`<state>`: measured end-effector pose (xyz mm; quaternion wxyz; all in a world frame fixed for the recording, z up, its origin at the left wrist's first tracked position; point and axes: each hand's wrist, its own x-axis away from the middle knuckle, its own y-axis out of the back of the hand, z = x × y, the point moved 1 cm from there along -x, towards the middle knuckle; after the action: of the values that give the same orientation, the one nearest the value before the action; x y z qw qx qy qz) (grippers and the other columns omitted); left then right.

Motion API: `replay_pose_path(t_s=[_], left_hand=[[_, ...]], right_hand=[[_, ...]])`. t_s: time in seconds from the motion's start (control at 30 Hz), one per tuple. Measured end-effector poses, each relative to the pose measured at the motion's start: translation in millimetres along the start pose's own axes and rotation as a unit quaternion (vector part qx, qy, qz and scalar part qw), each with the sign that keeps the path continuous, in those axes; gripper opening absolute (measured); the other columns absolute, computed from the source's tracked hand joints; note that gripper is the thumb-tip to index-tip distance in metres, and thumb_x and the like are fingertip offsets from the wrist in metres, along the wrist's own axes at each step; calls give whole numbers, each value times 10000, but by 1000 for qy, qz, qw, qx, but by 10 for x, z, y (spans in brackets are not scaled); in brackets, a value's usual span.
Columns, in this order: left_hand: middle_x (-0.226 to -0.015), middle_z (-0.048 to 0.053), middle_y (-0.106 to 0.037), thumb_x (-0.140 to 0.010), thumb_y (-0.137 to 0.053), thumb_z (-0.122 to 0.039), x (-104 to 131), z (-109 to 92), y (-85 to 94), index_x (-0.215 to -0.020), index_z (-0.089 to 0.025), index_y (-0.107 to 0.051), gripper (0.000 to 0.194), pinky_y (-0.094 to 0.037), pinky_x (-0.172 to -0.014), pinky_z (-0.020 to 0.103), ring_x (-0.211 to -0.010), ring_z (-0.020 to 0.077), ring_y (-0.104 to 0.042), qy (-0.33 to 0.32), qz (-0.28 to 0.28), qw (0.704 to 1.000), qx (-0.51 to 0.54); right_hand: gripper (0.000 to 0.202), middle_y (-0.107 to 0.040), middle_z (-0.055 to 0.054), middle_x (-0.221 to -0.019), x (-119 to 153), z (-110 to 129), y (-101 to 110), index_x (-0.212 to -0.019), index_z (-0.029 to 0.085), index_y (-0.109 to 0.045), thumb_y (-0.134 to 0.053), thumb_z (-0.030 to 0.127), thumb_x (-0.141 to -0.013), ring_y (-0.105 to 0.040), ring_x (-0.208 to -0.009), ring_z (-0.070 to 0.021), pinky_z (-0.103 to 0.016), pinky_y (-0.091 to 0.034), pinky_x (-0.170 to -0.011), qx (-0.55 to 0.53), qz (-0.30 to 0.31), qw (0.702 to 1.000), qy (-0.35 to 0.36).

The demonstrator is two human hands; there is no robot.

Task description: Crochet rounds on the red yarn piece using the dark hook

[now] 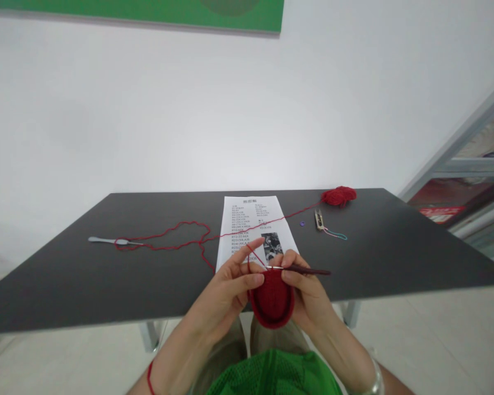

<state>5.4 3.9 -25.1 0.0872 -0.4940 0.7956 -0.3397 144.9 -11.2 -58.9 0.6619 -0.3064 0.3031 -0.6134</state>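
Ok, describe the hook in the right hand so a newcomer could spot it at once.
On the black table, find the white printed sheet, then the right hand near its lower right corner. The hook is in that hand, its silver end at the red crocheted piece. Its dark brown handle sets it apart from the pale-handled tool lying at left.

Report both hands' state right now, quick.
Left hand: closed, pinching the red crocheted piece, with red yarn over its raised index finger.
Right hand: closed, holding the brown-handled crochet hook.
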Motion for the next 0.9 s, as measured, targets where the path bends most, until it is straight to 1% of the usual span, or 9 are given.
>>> replay_pose_path(t_s=[0.07, 0.13, 0.3, 0.4, 0.6, 0.67, 0.73, 0.83, 0.9], left_hand=[[-669, -31, -646, -637, -803, -100, -16, 14, 27, -1244, -222, -603, 651, -403, -574, 201, -573, 80, -554, 16, 12, 1000, 15], [-681, -28, -651, -634, -807, -102, -25, 14, 44, -1268, -230, -588, 684, -405, -578, 201, -580, 81, -560, 19, 18, 999, 20], [-729, -11, -678, -619, -812, -92, -11, -33, 42, -1304, -211, -542, 745, -408, -601, 215, -623, 97, -580, -14, 1, 999, -32], [-720, -15, -669, -612, -813, -96, -5, -51, 23, -1306, -196, -533, 755, -388, -588, 216, -613, 94, -568, -20, -12, 998, -58], [-677, -35, -618, -608, -820, -144, -20, -27, -2, -1333, -192, -512, 790, -348, -562, 213, -581, 79, -514, -30, -38, 994, -100], [-659, -45, -598, -627, -811, -159, -20, -8, 1, -1368, -197, -473, 815, -343, -554, 208, -578, 77, -497, -59, -57, 988, -127], [-640, -57, -578, -654, -791, -166, -19, 14, 0, -1404, -199, -421, 837, -345, -548, 204, -572, 77, -479, -93, -76, 981, -153], [-655, -50, -589, -658, -775, -159, -20, 40, -21, -1435, -186, -375, 874, -389, -583, 212, -602, 89, -507, -120, -91, 974, -170], [-688, -36, -615, -652, -774, -152, -22, 48, -39, -1463, -198, -339, 921, -423, -626, 229, -641, 107, -552, -125, -91, 973, -170]], right_hand=[[236, -650, 51, -692, -9, -19, -3, -661, 225, -677, -882, 194, -549, -593, -645, -98, -200, -465, -635, -27, 17, 999, -28], [236, -644, 53, -682, -17, -28, 7, -659, 221, -671, -881, 191, -554, -592, -647, -99, -202, -466, -641, -32, 29, 999, -32], [207, -649, 35, -703, -22, 11, 27, -654, 215, -676, -869, 195, -581, -570, -663, -102, -198, -434, -623, 37, 20, 999, 26], [191, -639, 27, -699, -21, 36, 17, -650, 218, -682, -864, 212, -594, -550, -653, -109, -215, -416, -614, 79, 26, 995, 56], [173, -604, 19, -733, -64, 56, 35, -657, 227, -674, -842, 246, -620, -533, -691, -136, -254, -390, -640, 132, 47, 988, 59], [154, -587, 11, -768, -75, 102, 55, -672, 224, -680, -823, 273, -644, -517, -707, -140, -256, -382, -641, 176, 61, 980, 74], [127, -572, 0, -793, -65, 166, 67, -705, 219, -695, -787, 305, -692, -507, -732, -148, -261, -382, -648, 243, 79, 960, 111], [65, -583, 3, -747, -9, 221, 60, -770, 216, -701, -713, 278, -785, -513, -703, -137, -252, -394, -631, 330, 82, 931, 131], [14, -606, 20, -692, 39, 199, 41, -814, 223, -684, -693, 233, -809, -509, -609, -111, -226, -395, -560, 323, 58, 938, 110]])
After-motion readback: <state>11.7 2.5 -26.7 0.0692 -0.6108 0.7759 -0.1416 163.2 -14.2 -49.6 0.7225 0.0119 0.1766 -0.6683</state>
